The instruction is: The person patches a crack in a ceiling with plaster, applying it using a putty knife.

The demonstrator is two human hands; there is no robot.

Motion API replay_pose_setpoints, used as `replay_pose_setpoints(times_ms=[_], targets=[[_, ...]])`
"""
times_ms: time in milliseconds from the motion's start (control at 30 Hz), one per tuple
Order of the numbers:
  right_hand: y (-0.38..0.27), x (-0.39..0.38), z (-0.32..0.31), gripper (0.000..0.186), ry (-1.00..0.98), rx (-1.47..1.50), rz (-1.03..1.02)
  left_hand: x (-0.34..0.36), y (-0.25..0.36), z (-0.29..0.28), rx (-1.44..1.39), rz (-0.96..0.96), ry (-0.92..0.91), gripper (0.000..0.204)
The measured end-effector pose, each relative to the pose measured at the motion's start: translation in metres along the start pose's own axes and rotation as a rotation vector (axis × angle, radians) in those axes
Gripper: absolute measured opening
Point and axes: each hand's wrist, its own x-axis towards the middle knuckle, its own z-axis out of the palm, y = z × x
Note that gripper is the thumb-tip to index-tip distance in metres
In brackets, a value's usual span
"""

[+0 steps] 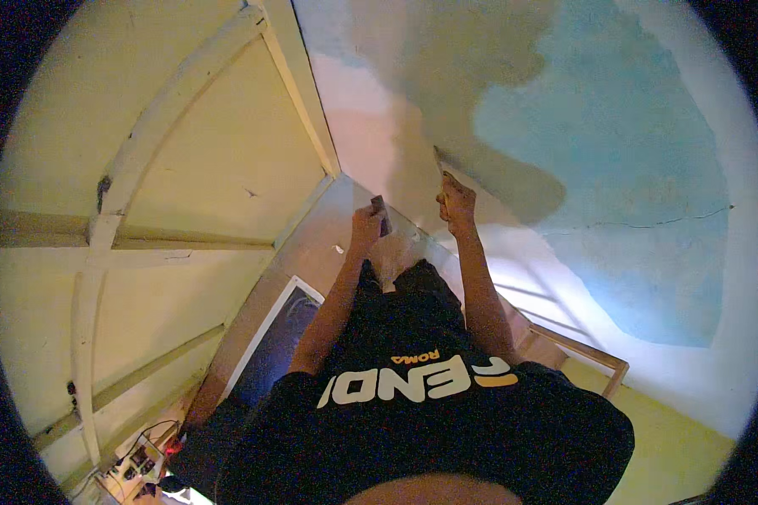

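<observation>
Both arms raised; left hand (365,224) clenched around small dark block (382,215); right hand (456,204) pinching thin flat blade (440,162) against rough patchy blue-grey plaster wall (615,143).

Your hands working close before the wall (514,126), door frame (307,101) crowding your left, open air lying between your forearms, wooden ladder rail (581,353) standing below right.

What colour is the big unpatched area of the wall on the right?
Light blue painted wall area, clearest in the head view.
</observation>
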Motion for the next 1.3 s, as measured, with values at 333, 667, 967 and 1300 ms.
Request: replay_pose_setpoints(times_ms=[333,667,967,1300], targets=[[0.057,0.061,-0.024,0.036,-0.115,-0.158,-0.469,0.006,0.021,0.005,0.078,-0.005,-0.025,0.018],[-0.015,0.004,0.035,0.039,-0.065,0.054,0.176,0.004,-0.018,-0.019,-0.051,-0.099,0.052,0.016],[0.025,0.055,0.004,0.032,-0.217,-0.119,-0.256,0.006,0.005,0.000,0.047,-0.118,-0.027,0.021],[0.073,-0.027,0.002,0.041,-0.380,-0.355,-0.040,0.010,-0.033,0.000,0.027,-0.130,-0.067,0.022]])
